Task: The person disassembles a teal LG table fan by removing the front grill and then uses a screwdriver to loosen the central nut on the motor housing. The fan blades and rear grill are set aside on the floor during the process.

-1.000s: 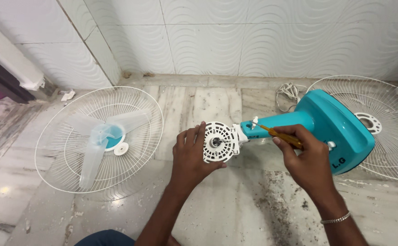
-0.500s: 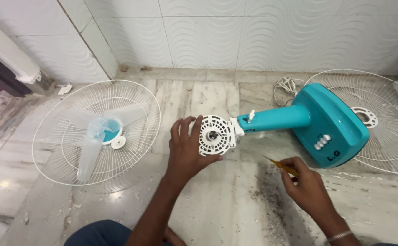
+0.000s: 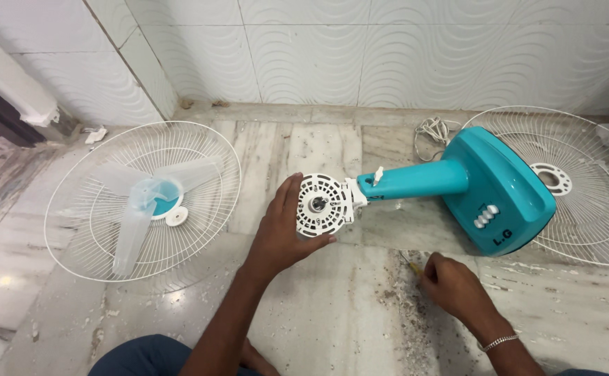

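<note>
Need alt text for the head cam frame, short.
Seen from above, a person's left hand grips the round white motor housing of a dismantled teal table fan lying on a marble floor, while the right hand rests on the floor holding a small yellow-handled tool. A wire guard with the pale blade lies left, another guard right.

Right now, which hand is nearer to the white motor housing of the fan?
Left. The left hand grips the white motor housing by its rim; the right hand rests apart on the floor, holding a screwdriver.
</note>
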